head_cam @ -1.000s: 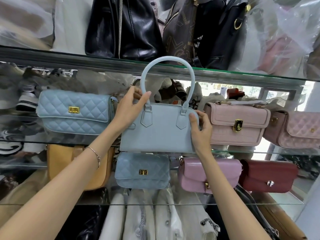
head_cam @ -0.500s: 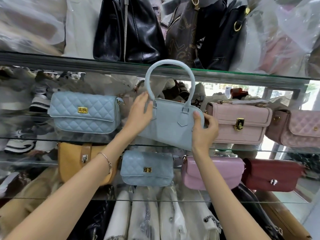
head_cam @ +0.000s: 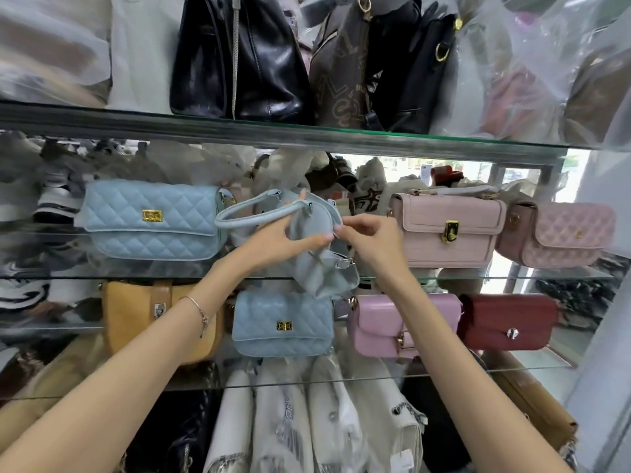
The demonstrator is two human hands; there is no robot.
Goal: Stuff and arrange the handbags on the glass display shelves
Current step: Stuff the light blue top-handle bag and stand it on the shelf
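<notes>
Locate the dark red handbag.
Head view, lower right: the dark red handbag stands on the lower glass shelf, just right of the pink handbag.

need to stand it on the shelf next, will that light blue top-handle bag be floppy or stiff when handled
Probably floppy: the light blue bag looks creased and sagging below the left hand and right hand. Its handle seems stiffer, holding a loop shape while lying sideways. Likely light, since both hands hold it tilted in a loose-looking grip.
</notes>
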